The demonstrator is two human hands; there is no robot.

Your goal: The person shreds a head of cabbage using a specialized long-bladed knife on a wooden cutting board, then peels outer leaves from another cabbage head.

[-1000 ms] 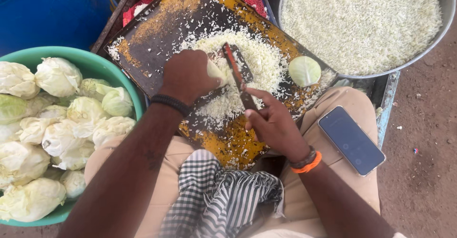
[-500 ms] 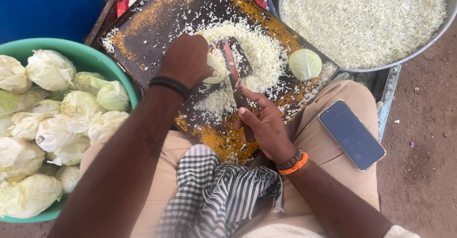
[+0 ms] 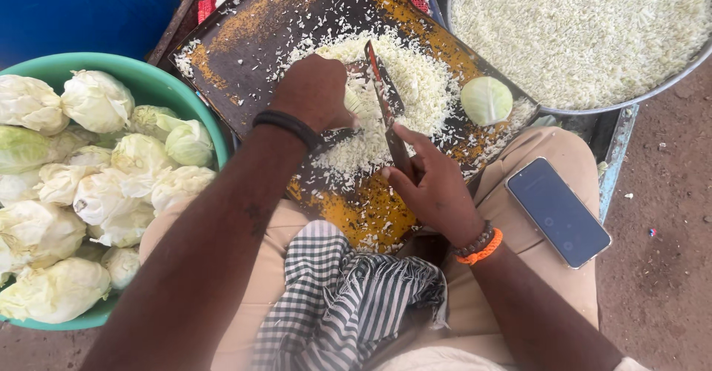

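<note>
While the green basin (image 3: pixel 194 95) of cabbage pieces sits at your far left, your left hand (image 3: pixel 315 93) presses down, fingers curled, on a cabbage chunk (image 3: pixel 354 104) on the dark cutting board (image 3: pixel 245 41) lying across your lap. Just right of it, your right hand (image 3: pixel 434 185) grips the knife (image 3: pixel 382 96), its blade standing in the shredded cabbage (image 3: pixel 423 81). Further right lie a cabbage half (image 3: pixel 486 100) on the board, a phone (image 3: pixel 558 211) on your thigh, and a metal pan (image 3: pixel 593 107) of shreds.
</note>
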